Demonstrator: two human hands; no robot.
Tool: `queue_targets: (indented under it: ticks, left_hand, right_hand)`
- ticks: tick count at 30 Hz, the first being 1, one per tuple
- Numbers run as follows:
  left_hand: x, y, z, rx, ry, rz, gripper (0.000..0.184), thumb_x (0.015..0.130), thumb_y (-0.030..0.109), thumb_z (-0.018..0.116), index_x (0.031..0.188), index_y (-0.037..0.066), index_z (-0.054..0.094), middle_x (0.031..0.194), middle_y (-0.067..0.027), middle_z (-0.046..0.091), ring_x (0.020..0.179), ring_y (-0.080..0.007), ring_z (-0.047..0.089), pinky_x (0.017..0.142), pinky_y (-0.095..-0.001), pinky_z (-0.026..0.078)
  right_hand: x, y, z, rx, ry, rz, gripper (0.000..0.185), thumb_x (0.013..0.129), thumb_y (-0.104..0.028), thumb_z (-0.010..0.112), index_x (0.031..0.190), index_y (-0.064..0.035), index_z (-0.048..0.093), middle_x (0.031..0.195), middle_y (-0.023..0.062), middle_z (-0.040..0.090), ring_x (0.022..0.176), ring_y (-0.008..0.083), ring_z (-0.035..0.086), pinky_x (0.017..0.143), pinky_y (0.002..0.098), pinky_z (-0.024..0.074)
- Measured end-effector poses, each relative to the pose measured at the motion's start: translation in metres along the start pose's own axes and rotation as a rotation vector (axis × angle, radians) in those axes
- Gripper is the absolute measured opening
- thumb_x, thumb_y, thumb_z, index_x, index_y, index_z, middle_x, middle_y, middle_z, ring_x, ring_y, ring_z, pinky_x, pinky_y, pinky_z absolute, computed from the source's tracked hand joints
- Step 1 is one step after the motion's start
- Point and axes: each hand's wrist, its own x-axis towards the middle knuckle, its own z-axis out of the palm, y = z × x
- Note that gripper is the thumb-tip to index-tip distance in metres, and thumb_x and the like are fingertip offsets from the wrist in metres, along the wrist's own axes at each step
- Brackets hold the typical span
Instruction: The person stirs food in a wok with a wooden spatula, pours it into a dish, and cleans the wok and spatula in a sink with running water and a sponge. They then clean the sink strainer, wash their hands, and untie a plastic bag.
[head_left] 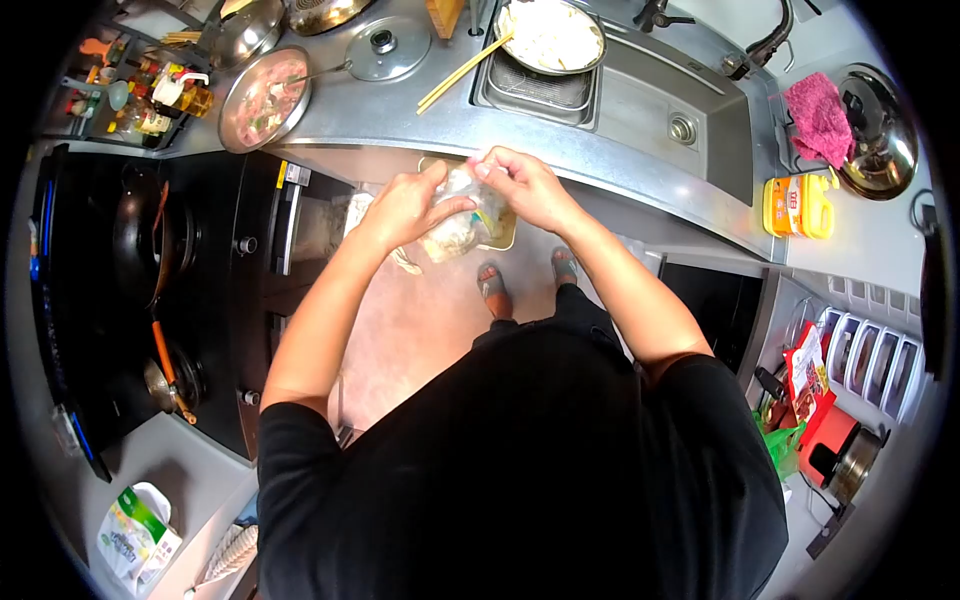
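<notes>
Over the floor in front of the counter, a clear plastic bag with pale contents hangs between my hands. My left hand grips its left side, thumb pointing across the bag. At its upper right edge, my right hand pinches the plastic between thumb and fingers. A small coloured mark shows on the bag. Behind and below it, a container with a pale yellow rim is mostly hidden.
On the counter are a bowl of raw meat, a glass lid, chopsticks and a pan of white food over the sink. A stove with a wok stands left. A yellow jug sits right.
</notes>
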Motion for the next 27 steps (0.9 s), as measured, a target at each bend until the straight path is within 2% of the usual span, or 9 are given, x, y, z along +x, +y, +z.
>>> queue_targets:
  ticks: [6,9,11,14,18,21,22,23,27]
  left_hand:
    - [0.021,-0.003,-0.008,0.106,-0.003,0.257,0.022,0.096,0.023,0.064,0.106,0.004,0.065,0.083,-0.0249,0.066,0.075,-0.0465,0.065,0.067,-0.0529,0.051]
    - [0.023,0.010,-0.029,-0.003,0.002,0.291,0.023,0.102,0.023,0.058,0.091,0.003,0.057,0.074,-0.0248,0.059,0.069,-0.0473,0.060,0.062,-0.0509,0.047]
    - [0.025,0.009,-0.041,-0.021,-0.104,0.163,0.029,0.104,0.026,0.057,0.088,0.002,0.052,0.071,-0.0232,0.056,0.067,-0.0465,0.056,0.060,-0.0484,0.044]
    - [0.032,0.014,-0.052,-0.130,-0.151,0.132,0.031,0.104,0.028,0.059,0.089,0.001,0.053,0.070,-0.0208,0.053,0.061,-0.0370,0.048,0.061,-0.0436,0.044]
    - [0.035,0.022,-0.060,-0.093,-0.095,0.094,0.034,0.105,0.031,0.060,0.085,0.003,0.055,0.066,-0.0127,0.053,0.056,-0.0227,0.047,0.056,-0.0363,0.041]
    - [0.031,0.005,-0.031,-0.461,0.243,-0.091,0.033,0.104,0.031,0.061,0.082,0.007,0.057,0.063,-0.0046,0.056,0.053,-0.0206,0.051,0.054,-0.0329,0.043]
    - [0.034,0.030,-0.041,-0.942,0.358,-0.485,0.035,0.105,0.037,0.061,0.083,0.011,0.053,0.061,0.0043,0.042,0.052,-0.0113,0.041,0.050,-0.0291,0.037]
    - [0.033,0.016,-0.040,-1.349,0.404,-0.580,0.037,0.107,0.040,0.057,0.085,0.012,0.048,0.058,0.0042,0.030,0.050,-0.0107,0.032,0.047,-0.0296,0.031]
    - [0.037,0.046,-0.026,-1.417,0.558,-0.533,0.039,0.109,0.040,0.053,0.084,0.011,0.044,0.059,0.0029,0.030,0.051,-0.0112,0.033,0.048,-0.0295,0.031]
  right_hand:
    - [0.007,-0.043,0.010,-0.310,0.021,-0.054,0.029,0.100,-0.029,0.065,0.105,-0.0016,0.072,0.106,0.0093,0.067,0.083,0.0184,0.060,0.081,0.0328,0.0513]
    - [0.007,-0.034,0.000,0.303,0.103,0.153,0.030,0.104,-0.028,0.060,0.114,-0.0026,0.072,0.109,0.0077,0.071,0.083,0.0161,0.059,0.083,0.0324,0.0523]
    - [0.004,-0.016,0.004,0.324,0.055,0.064,0.026,0.104,-0.019,0.061,0.122,-0.0027,0.071,0.109,0.0068,0.072,0.090,0.0126,0.063,0.083,0.0299,0.0539]
    - [0.007,0.015,0.043,0.277,-0.078,-0.058,0.027,0.103,-0.012,0.063,0.127,-0.0022,0.068,0.108,0.0021,0.073,0.084,0.0048,0.063,0.076,0.0249,0.0544]
    - [0.009,0.001,0.050,0.310,0.051,0.113,0.025,0.098,-0.010,0.068,0.120,0.0007,0.069,0.090,0.0064,0.073,0.072,0.0105,0.067,0.067,0.0267,0.0584]
    - [0.011,0.006,0.054,0.507,0.150,0.111,0.020,0.095,-0.008,0.070,0.113,0.0020,0.072,0.085,0.0076,0.074,0.070,0.0129,0.070,0.063,0.0278,0.0589]
    - [0.010,0.004,0.053,0.591,0.173,0.145,0.018,0.094,-0.006,0.071,0.109,0.0027,0.073,0.085,0.0082,0.074,0.069,0.0137,0.071,0.062,0.0279,0.0591]
    - [0.010,0.002,0.051,0.673,0.196,0.179,0.015,0.093,-0.005,0.071,0.105,0.0033,0.073,0.085,0.0089,0.074,0.069,0.0145,0.071,0.060,0.0280,0.0593]
    - [-0.005,-0.006,0.046,0.394,0.225,0.044,0.007,0.089,-0.004,0.073,0.091,0.0029,0.073,0.084,0.0162,0.075,0.066,0.0220,0.072,0.061,0.0327,0.0595]
